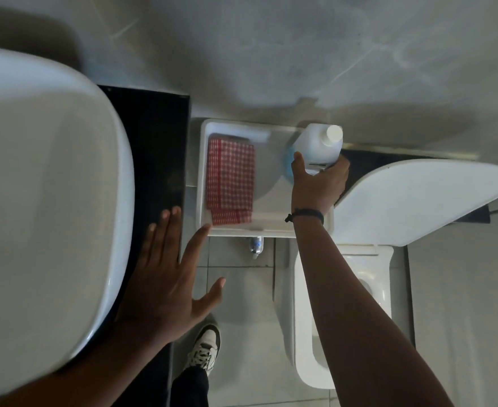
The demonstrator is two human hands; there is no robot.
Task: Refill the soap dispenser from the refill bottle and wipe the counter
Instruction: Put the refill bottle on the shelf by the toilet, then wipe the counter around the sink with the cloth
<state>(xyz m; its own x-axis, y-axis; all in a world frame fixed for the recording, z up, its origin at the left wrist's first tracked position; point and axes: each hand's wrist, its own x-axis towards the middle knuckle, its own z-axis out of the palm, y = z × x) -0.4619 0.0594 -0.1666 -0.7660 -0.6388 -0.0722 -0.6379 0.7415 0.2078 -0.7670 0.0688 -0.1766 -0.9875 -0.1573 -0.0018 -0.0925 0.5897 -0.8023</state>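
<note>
My right hand [319, 186] is wrapped around a translucent refill bottle [318, 145] with a white cap and blue liquid in its lower part. The bottle is at the right end of the white toilet tank top [271, 218]. A folded red-and-white checked cloth [230, 180] lies on the left part of that tank top. My left hand [165, 277] hovers with its fingers spread over the edge of the black counter [153, 148], holding nothing. No soap dispenser is in view.
A large white basin [42, 207] with a drain sits on the counter at left. The raised toilet lid [418, 198] and toilet bowl [341, 312] are at right. A small bottle [256, 245] lies on the tiled floor below the tank. My shoe [205, 348] is on the floor.
</note>
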